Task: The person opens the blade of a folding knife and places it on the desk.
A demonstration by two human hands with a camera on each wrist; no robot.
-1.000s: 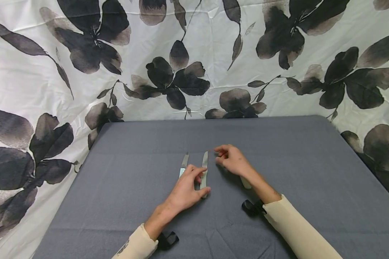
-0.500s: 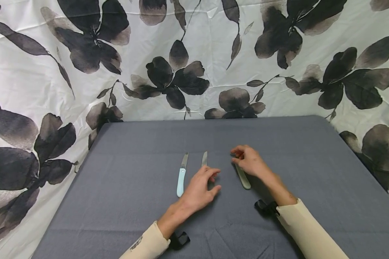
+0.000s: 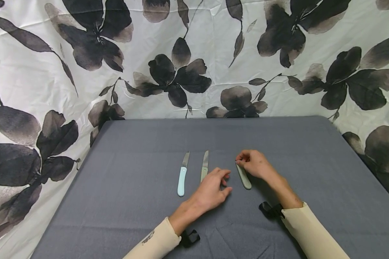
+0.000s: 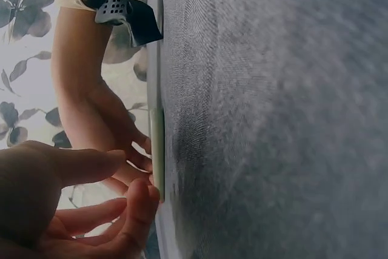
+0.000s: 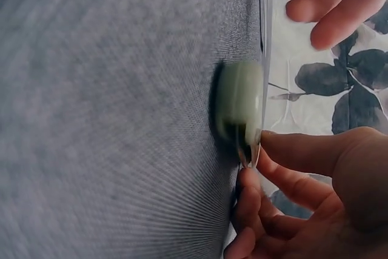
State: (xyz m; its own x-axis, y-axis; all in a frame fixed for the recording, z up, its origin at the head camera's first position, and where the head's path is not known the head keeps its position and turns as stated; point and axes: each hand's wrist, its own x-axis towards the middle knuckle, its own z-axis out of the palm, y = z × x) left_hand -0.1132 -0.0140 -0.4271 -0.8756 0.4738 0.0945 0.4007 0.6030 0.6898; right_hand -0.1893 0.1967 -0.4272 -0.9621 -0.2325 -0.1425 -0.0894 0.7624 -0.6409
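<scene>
A green-handled knife (image 3: 244, 178), its blade not visible in the head view, lies slanted on the cloth at the right. My right hand (image 3: 255, 164) pinches its far end between thumb and fingers; the right wrist view shows the fingertips on the end of the green handle (image 5: 240, 95). My left hand (image 3: 210, 191) reaches in from the left, fingers bent and apart, with nothing between them. Under its far side shows a second green-handled knife (image 3: 205, 167), blade out and pointing away, its lower handle hidden. Left of that lies a light blue-handled knife (image 3: 182, 181), its blade also out.
A grey cloth (image 3: 123, 180) covers the table. Behind it hangs a white curtain (image 3: 136, 36) with dark flowers. Both forearms have black wrist straps (image 3: 190, 238) that hang close over the cloth.
Both hands have moved right. The right hand has come onto the far end of the rightmost knife and now pinches it. The left hand has passed over the middle knife, uncovering the blue one.
</scene>
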